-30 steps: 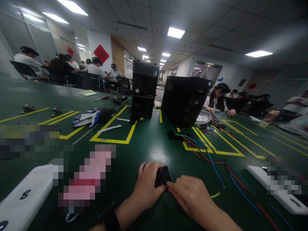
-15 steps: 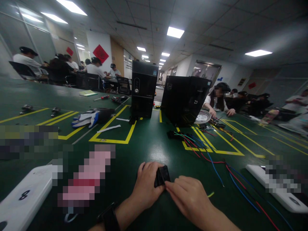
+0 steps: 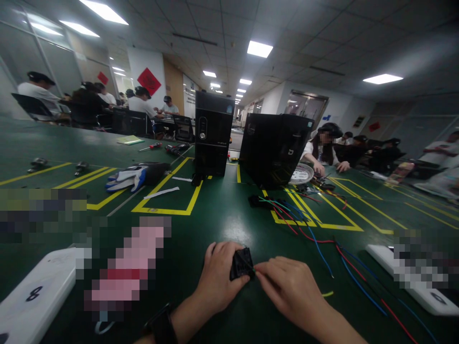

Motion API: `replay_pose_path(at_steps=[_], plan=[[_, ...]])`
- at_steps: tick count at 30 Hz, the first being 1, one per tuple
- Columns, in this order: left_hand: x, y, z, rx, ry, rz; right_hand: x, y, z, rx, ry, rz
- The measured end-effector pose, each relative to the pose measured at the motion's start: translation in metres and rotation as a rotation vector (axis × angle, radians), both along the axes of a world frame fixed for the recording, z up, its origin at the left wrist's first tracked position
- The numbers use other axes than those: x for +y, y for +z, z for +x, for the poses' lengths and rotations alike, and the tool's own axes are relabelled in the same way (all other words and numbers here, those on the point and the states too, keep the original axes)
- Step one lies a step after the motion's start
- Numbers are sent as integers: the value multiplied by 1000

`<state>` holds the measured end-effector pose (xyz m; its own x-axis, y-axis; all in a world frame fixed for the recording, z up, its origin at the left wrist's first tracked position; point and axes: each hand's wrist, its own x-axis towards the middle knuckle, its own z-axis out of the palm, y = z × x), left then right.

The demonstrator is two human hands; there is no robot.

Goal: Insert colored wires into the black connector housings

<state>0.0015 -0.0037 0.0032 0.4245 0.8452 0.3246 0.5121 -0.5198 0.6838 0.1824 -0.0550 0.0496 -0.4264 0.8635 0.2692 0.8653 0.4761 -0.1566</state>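
Observation:
My left hand (image 3: 218, 279) is closed round a small black plastic connector block (image 3: 242, 263), held just above the green table (image 3: 222, 215). My right hand (image 3: 289, 289) sits right beside it, fingers pinched at the block's right edge, where a thin green wire end shows. A short yellow-green wire piece (image 3: 327, 294) lies on the table to the right of my right hand. A dark watch is on my left wrist.
Loose red, blue and green wires (image 3: 308, 234) trail from a black part (image 3: 256, 200) to the right. Two black computer cases (image 3: 213, 134) (image 3: 274, 148) stand behind. Work gloves (image 3: 134, 174) lie left. White devices (image 3: 36, 291) (image 3: 423, 286) flank me. People sit at the far tables.
My right hand's fingertips have shifted slightly along the block's right edge; a green wire end now shows there. My left hand keeps its grip in the same place.

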Motion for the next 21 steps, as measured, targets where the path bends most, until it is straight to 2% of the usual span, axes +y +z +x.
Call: replay_pose_path(at_steps=[4,9,15,21], plan=[[0,0,0,-1,0,3,0,0,-2,65,-87,-101],[0,2,0,-1,3,-3,1,2,0,78,-132,-120],[1,0,1,7,2,5,-5,-7,-10,179,-12,-191],[1,-4,1,12,6,-1,-9,-16,-21,169,37,-147]])
